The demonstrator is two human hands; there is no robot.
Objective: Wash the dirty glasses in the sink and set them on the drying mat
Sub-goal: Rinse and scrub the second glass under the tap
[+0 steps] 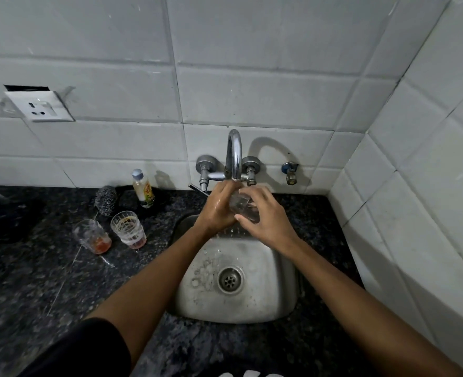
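Note:
Under the chrome tap [234, 156] I hold a clear glass [242, 206] over the steel sink [235, 300]. My left hand [219, 208] wraps its left side and looks wet. My right hand [265, 216] curls round it from the right, fingers over the glass. Two dirty glasses stand on the dark counter left of the sink: one with red residue [93, 236] and one with pinkish residue [128, 229]. No drying mat shows in the head view.
A small soap bottle [142, 189] and a dark scrubber [105, 200] sit against the tiled wall behind the dirty glasses. A wall socket [38, 106] is at upper left. A tiled side wall [415, 186] closes the right. A small valve [290, 172] sticks out right of the tap.

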